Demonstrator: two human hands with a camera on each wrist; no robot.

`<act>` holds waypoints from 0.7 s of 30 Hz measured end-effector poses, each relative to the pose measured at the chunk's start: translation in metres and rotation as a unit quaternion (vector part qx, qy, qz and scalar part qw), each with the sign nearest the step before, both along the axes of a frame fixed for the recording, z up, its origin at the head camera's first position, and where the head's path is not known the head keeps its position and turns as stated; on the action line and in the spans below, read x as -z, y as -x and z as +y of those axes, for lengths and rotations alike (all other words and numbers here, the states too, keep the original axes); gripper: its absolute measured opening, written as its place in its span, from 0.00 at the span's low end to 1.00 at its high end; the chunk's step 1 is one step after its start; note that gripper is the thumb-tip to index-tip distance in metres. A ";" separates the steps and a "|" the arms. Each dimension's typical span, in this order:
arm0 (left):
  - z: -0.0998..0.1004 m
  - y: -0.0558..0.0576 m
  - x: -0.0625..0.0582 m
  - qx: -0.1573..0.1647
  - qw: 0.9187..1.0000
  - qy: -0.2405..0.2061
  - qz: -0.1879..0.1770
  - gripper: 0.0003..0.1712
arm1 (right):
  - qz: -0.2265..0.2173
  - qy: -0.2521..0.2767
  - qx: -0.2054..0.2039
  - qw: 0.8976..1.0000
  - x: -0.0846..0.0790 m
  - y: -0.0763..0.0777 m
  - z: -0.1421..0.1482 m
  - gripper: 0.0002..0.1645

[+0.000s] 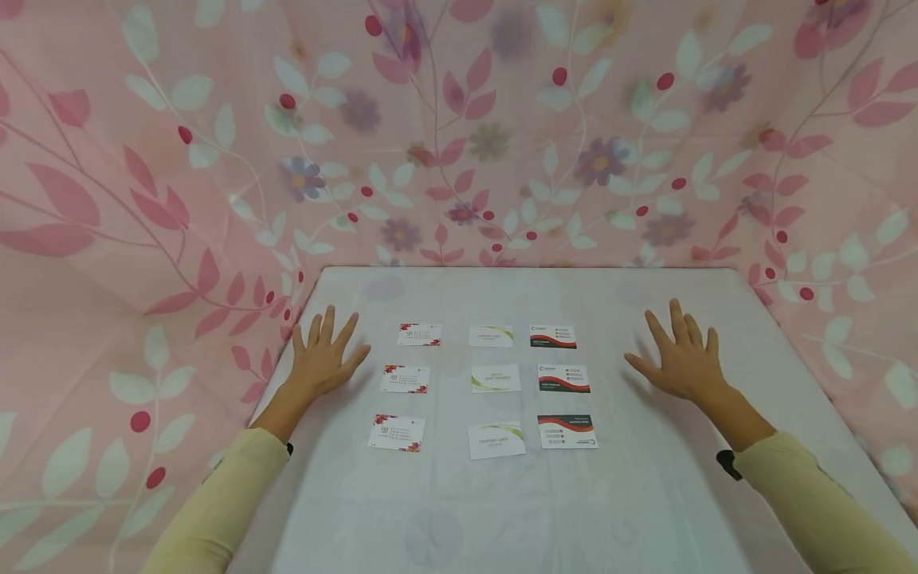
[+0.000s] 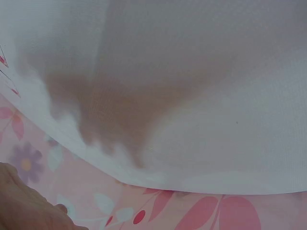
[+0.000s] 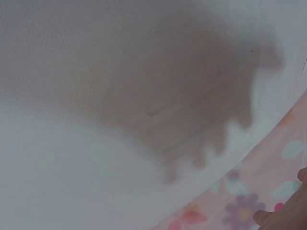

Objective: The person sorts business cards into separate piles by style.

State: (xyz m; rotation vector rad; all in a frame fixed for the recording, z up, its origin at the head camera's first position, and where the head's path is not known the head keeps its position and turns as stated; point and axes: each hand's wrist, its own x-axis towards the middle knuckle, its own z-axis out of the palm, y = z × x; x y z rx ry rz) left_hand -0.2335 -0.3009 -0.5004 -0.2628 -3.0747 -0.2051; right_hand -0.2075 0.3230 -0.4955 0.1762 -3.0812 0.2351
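Note:
Business cards lie on the white tabletop in three columns of three. The left column has white cards with red floral corners, such as the front one. White cards with green curves fill the middle column; its center card looks turned round. In the right column are black, red and white cards, and the front one is turned opposite to the two behind it. My left hand, fingers spread, is left of the cards, holding nothing. To their right my right hand is likewise spread and holds nothing. Both wrist views show hand shadows on the cloth.
A white cloth covers the table. Pink floral fabric hangs behind it and along both sides. The table's far edge meets this fabric. Dark bands show at the wrists.

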 end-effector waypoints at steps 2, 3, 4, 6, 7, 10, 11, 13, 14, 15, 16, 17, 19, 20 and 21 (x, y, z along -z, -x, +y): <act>0.000 0.001 0.000 0.001 1.000 0.001 -0.001 0.44 | -0.001 -0.002 0.001 1.000 -0.001 -0.001 0.000 0.57; 0.000 0.001 0.000 0.001 1.000 0.001 -0.001 0.44 | -0.002 -0.003 0.002 1.000 -0.002 -0.001 0.000 0.57; 0.000 0.002 0.000 0.001 1.000 0.003 -0.001 0.44 | -0.002 -0.004 0.002 1.000 -0.003 -0.001 0.000 0.57; 0.001 0.003 0.000 0.001 1.000 0.007 0.001 0.45 | -0.001 -0.002 0.002 1.000 -0.005 -0.001 0.000 0.57; 0.001 0.004 -0.001 0.001 1.000 0.008 0.002 0.45 | 0.001 -0.002 0.001 1.000 -0.006 -0.001 0.001 0.56; 0.004 0.006 -0.002 0.004 1.000 0.007 0.004 0.45 | 0.006 -0.005 0.001 1.000 -0.009 0.000 0.002 0.57; 0.004 0.006 -0.002 0.005 1.000 0.003 0.002 0.45 | 0.007 -0.006 0.000 1.000 -0.009 0.001 0.002 0.57; 0.005 0.005 -0.003 0.006 1.000 -0.001 -0.002 0.45 | 0.011 -0.008 -0.001 1.000 -0.009 0.003 0.003 0.57; 0.005 0.005 -0.003 0.004 1.000 0.000 -0.004 0.45 | 0.012 -0.010 -0.001 1.000 -0.009 0.004 0.003 0.57; 0.005 0.004 -0.003 0.003 1.000 0.000 -0.006 0.45 | 0.014 -0.009 -0.002 1.000 -0.009 0.005 0.003 0.57; 0.004 0.003 -0.003 0.000 1.000 0.001 -0.008 0.44 | 0.013 -0.007 -0.004 1.000 -0.008 0.005 0.003 0.57; 0.004 0.002 -0.003 -0.001 1.000 0.002 -0.009 0.44 | 0.013 -0.006 -0.006 1.000 -0.008 0.006 0.002 0.57; 0.003 0.000 -0.004 -0.006 1.000 0.009 -0.008 0.44 | 0.010 -0.005 -0.009 1.000 -0.006 0.006 0.001 0.57; 0.002 -0.001 -0.004 -0.007 1.000 0.009 -0.008 0.44 | 0.008 -0.006 -0.009 1.000 -0.005 0.007 0.000 0.58; 0.002 -0.002 -0.004 -0.007 1.000 0.007 -0.009 0.44 | 0.006 -0.005 -0.010 1.000 -0.004 0.007 -0.001 0.58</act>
